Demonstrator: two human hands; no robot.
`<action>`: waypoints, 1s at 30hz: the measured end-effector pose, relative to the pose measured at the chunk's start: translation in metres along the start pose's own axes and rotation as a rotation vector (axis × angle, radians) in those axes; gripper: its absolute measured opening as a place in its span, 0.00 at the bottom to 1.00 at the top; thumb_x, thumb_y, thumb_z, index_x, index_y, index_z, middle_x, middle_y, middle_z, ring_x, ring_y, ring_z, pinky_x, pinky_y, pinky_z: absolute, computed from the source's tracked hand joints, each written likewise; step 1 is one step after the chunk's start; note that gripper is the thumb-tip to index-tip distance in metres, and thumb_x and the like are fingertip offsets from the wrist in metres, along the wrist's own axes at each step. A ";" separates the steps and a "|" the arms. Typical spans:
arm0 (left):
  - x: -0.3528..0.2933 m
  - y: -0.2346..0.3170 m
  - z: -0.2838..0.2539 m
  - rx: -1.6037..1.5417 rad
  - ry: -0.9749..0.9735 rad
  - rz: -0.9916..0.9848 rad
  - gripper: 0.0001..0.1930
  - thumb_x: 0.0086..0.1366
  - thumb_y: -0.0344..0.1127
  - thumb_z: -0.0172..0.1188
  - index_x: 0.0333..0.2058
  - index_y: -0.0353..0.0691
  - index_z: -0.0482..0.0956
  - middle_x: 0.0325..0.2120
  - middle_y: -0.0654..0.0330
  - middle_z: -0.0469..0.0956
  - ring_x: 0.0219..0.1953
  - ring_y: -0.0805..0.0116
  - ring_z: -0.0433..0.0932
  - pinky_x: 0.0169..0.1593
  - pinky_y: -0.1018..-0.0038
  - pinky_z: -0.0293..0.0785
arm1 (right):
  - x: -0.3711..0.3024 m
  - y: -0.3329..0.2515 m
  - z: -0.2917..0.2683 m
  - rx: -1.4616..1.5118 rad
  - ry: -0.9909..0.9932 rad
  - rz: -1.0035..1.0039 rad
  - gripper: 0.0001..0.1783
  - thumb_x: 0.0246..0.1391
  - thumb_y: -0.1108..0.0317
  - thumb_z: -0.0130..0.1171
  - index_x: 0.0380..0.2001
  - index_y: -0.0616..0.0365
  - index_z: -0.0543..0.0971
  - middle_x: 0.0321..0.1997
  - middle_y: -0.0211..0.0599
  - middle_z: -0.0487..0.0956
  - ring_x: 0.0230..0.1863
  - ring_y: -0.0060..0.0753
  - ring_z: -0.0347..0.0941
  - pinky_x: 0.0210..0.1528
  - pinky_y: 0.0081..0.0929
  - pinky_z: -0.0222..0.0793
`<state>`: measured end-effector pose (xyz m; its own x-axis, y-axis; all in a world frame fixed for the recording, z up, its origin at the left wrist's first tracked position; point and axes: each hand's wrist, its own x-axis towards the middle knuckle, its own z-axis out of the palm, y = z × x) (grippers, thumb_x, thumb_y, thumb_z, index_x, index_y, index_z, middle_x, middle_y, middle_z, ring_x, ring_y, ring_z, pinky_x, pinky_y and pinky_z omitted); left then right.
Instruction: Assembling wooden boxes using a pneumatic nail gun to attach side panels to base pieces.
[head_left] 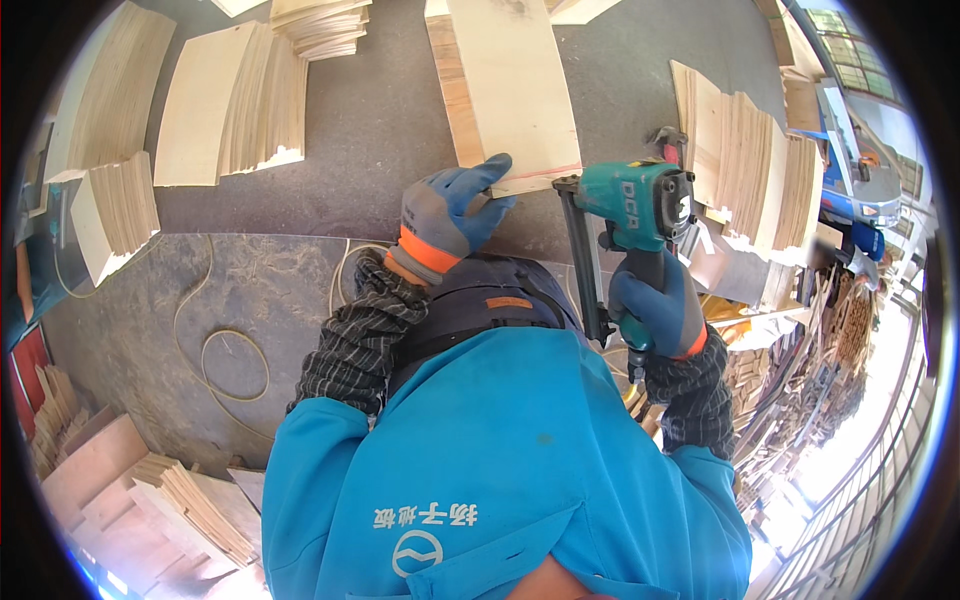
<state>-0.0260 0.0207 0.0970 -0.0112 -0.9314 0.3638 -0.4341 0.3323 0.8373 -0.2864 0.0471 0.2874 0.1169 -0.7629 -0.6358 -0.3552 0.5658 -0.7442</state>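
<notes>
My left hand (450,215), in a blue and grey glove with an orange cuff, is at the near left corner of a pale wooden board (515,90). Its thumb and fingers close around the board's near edge, where a reddish line runs. A second, browner wood piece (452,90) shows along the left side of this board. My right hand (660,305), gloved the same way, is wrapped round the handle of a green pneumatic nail gun (625,195). The gun's nose is beside the board's near right corner; whether they touch I cannot tell.
Stacks of thin wood panels (205,105) stand on the grey table (365,130) at the left, and another stack (750,170) at the right. A hammer (670,145) lies by the right stack. A pale hose (235,335) coils on the floor. Scrap wood (830,340) piles up at right.
</notes>
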 end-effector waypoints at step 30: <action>0.140 -0.036 -0.117 0.057 -0.741 -0.333 0.28 0.70 0.34 0.65 0.68 0.38 0.78 0.58 0.54 0.85 0.55 0.66 0.82 0.63 0.69 0.76 | 0.130 0.198 -0.086 -0.531 0.690 -0.286 0.45 0.64 0.49 0.69 0.75 0.60 0.65 0.62 0.60 0.83 0.59 0.55 0.83 0.59 0.46 0.79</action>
<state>0.0932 -0.1046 0.1659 -0.4582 -0.8430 -0.2820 -0.5650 0.0313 0.8245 -0.4217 0.0331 0.0750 -0.2534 -0.9660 -0.0517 -0.7976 0.2389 -0.5538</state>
